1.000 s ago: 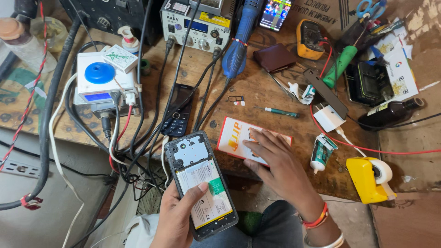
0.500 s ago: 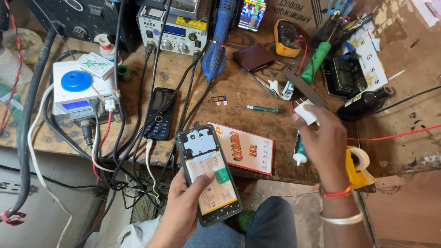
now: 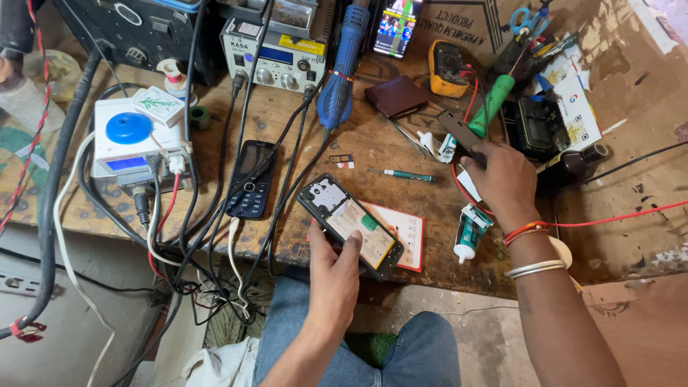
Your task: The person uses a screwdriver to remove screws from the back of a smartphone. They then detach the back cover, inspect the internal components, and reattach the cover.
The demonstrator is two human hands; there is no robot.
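1. While I sit at the bench, my left hand grips an opened phone from below, fingers curled around its lower edge, thumb on its side. It is held tilted above the bench's front edge, back cover off, internals facing up.
2. My right hand is closed around a flat dark strip that sticks out from the fist toward the far side; I cannot tell what it is. Red thread and bangles sit on that wrist.
3. Partly under the phone, a red-edged card lies on the bench.
4. Just beside my right wrist, a small glue tube lies with its cap toward me.
5. Between my hands and farther back, a slim screwdriver lies flat, with tiny parts near its left.
6. Left of the opened phone, a keypad phone rests face up among cables.
7. Farther left stands a white box with a blue round cap.
8. At the back are a blue hot-air gun, a power supply, a brown wallet, a yellow meter and a lit phone.
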